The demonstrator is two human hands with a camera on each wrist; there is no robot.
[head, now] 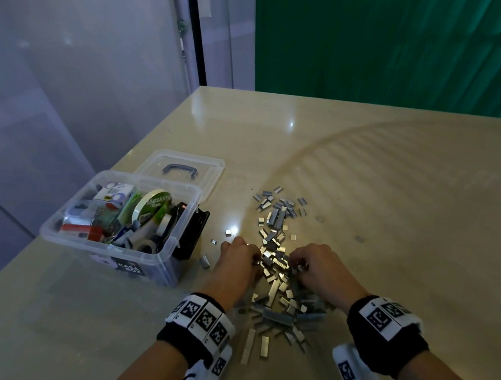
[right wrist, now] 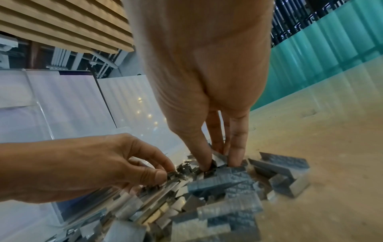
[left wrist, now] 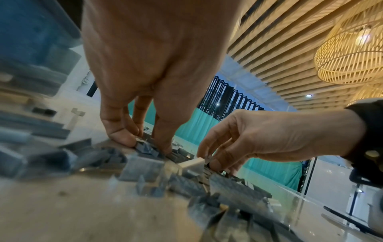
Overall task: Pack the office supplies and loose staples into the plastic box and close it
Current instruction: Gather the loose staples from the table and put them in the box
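We see a pale, glossy bench (head: 400, 211) filling most of the head view, its left edge running diagonally beside grey wall panels, with a green curtain (head: 408, 44) behind its far edge. Near that left edge stands the clear plastic box (head: 167, 270), open and filled with office supplies, among them a roll of masking tape (head: 151, 208) standing on edge. Its transparent lid (head: 181, 169), with a dark handle, lies flat on the bench just behind the box. A black object leans against the box's right wall; we cannot tell what it is.

To the right of the box, a long scatter of loose staples (head: 278, 277) in grey strips runs from mid-bench toward the viewer, densest between the two wrists. A few strays lie apart from the heap.

The left hand (head: 237, 260) and the right hand (head: 322, 267) meet over the centre of the heap, palms down. In the wrist views, we see the left fingers (right wrist: 159, 176) curled, thumb against forefinger, pinching staple strips; the right fingers (left wrist: 215, 161) are likewise bent around staple pieces. Both wrists wear black bands with printed square markers.
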